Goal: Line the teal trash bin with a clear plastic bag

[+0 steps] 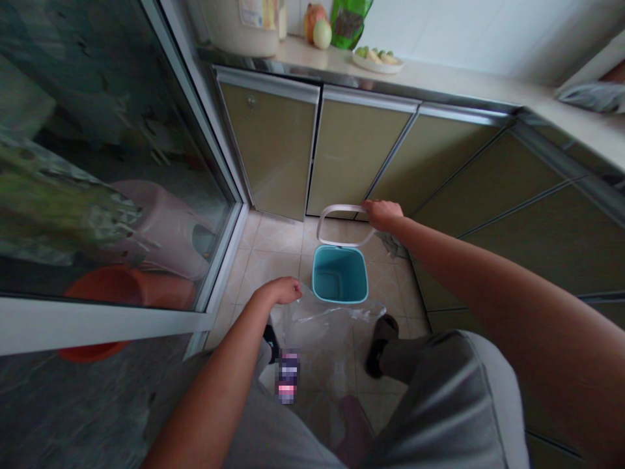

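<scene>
Got a blue bin [349,270] parked upright on the floor tiles [276,260]. Holding the white ring [342,208] up behind the bin with the right hand [385,215], clamping fingers on its right end, probably to leave the bin's mouth uncovered. Pinching clear plastic [327,316] just left of the bin with the left hand [286,290], seemingly to spread it along the bin's near side.

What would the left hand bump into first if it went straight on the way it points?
Probably the teal bucket, just past the left hand, which pinches some clear plastic. Height is hard to judge here, so it might pass over the rim instead.
</scene>
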`<move>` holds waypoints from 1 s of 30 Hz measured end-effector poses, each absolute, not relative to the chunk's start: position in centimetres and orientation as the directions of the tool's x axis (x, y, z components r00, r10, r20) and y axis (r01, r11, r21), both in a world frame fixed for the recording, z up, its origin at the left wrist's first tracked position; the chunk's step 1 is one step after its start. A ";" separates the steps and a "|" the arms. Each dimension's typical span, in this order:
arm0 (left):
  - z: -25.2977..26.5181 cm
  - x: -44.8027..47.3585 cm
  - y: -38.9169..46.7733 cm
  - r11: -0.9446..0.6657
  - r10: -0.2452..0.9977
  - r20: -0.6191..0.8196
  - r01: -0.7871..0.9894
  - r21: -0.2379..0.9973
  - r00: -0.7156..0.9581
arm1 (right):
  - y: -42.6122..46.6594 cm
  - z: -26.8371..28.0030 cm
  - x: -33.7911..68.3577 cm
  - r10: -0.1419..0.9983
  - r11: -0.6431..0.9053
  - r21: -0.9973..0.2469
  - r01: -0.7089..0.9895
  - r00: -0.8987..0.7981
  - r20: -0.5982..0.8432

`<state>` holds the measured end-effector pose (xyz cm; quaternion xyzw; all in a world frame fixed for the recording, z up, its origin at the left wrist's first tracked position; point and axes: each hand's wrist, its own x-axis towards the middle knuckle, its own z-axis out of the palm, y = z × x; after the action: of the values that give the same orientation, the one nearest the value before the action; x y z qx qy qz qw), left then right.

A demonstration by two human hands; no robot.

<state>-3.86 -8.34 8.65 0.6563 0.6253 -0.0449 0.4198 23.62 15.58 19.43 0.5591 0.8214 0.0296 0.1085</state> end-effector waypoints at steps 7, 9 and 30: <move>8.5 -3.8 -8.2 0.098 0.775 -0.581 0.861 0.499 0.249 | 14.7 20.5 24.1 0.943 0.329 0.083 0.941 -0.322 -0.084; 8.4 -3.8 -8.2 0.095 0.779 -0.575 0.858 0.505 0.252 | 13.4 20.4 24.9 0.950 0.313 0.012 0.950 -0.313 -0.011; 7.9 -3.3 -11.3 0.302 0.792 -0.607 0.821 0.484 0.067 | -7.2 4.2 34.5 0.729 -0.527 -0.565 0.635 -0.005 -0.685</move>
<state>-3.29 -11.31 7.93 0.5907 0.6828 -0.0169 0.4296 34.46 -7.19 4.15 0.7039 0.4844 -0.5175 -0.0452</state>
